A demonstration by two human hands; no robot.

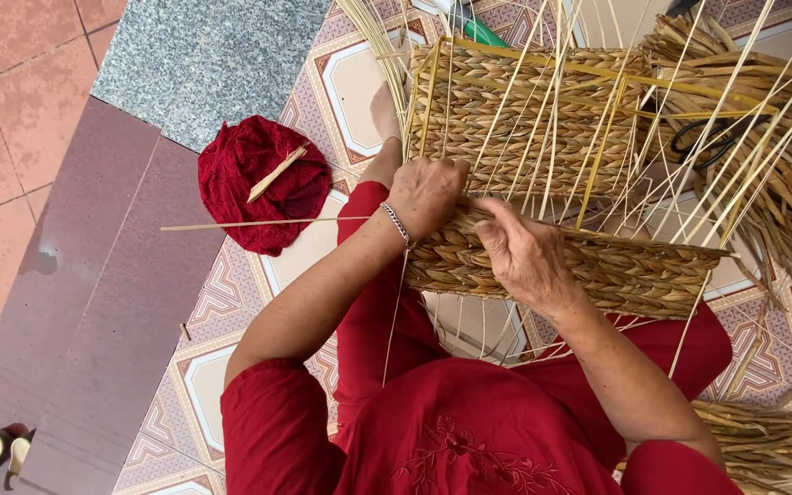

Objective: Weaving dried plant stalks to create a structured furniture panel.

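**Weaving the basket's near wall**

Head view: you sit on a tiled floor [231,367], a half-woven straw basket [524,119] on your lap, its bare stakes [543,101] fanning outward. Your left hand [425,191] presses on the near wall's rim, fingers curled shut against the braid. Your right hand [526,257], just beside it, pinches a strand at that rim, fingers together. The step looks like packing a fresh row; the next move likely needs the strand passed behind the neighbouring stake. A red cloth [263,179] lies left; loose straw [772,174] right.
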